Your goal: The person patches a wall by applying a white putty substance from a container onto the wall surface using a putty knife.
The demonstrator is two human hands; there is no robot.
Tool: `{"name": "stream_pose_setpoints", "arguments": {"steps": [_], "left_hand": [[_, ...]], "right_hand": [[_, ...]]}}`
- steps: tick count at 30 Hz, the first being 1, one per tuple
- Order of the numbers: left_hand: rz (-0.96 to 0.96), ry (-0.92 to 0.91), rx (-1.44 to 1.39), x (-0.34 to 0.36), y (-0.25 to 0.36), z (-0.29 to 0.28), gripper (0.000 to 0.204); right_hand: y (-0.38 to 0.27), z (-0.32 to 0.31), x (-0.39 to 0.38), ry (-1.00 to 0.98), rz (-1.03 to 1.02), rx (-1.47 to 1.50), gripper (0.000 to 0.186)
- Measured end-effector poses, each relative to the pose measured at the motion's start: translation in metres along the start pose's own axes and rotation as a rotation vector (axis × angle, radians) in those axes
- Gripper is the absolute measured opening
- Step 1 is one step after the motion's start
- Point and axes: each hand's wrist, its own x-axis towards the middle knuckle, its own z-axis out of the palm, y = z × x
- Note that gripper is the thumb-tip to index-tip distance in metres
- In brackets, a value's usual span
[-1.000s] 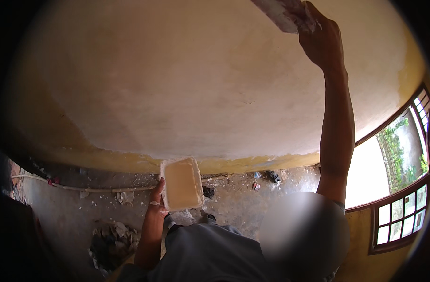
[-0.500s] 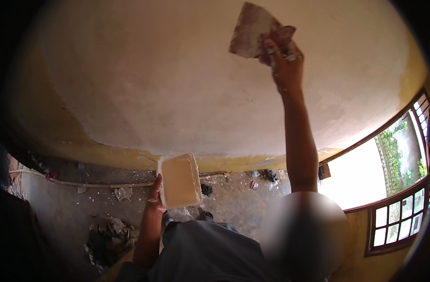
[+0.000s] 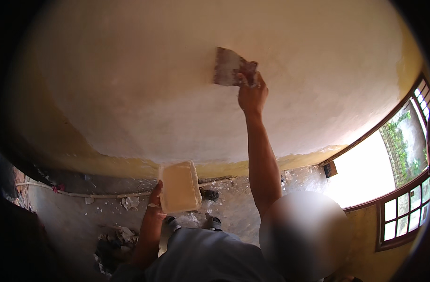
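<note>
My right hand [image 3: 253, 94] is raised toward the wall and closed round a wide putty knife [image 3: 226, 67], its blade smeared with pale and brownish-red patches. The blade lies at or close to the wall [image 3: 158, 89], which is coated with whitish filler over yellow paint; whether it touches I cannot tell. Low on the left, my left hand [image 3: 156, 199] grips the side of a rectangular tub [image 3: 198, 188]. Smooth cream-coloured paste [image 3: 178, 185] shows inside the tub, and its rim is crusted. Some fingers of the left hand are hidden beneath the tub.
A long pale pole [image 3: 97, 194] lies along the wall's foot on the spattered concrete floor [image 3: 60, 211]. Rubbish [image 3: 114, 244] is heaped at the lower left, and a dark lump [image 3: 209, 194] lies beyond my feet. An opening and a framed window [image 3: 405, 214] are at the right.
My right hand has moved the putty knife left and down across the view. My left hand still holds the tub in nearly the same place. The view has shifted slightly.
</note>
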Motion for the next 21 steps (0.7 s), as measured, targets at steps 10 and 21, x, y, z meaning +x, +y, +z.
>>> {"name": "stream_pose_setpoints", "arguments": {"steps": [10,21], "left_hand": [[-0.119,-0.097,-0.044,0.002,0.009,-0.008,0.057],[-0.112,-0.034,0.003,-0.001,0.011,0.001,0.056]], "right_hand": [[-0.026,-0.006,-0.024,-0.156,-0.144,0.071,0.026],[-0.048,-0.013,-0.004,-0.170,-0.130,-0.026,0.026]]}}
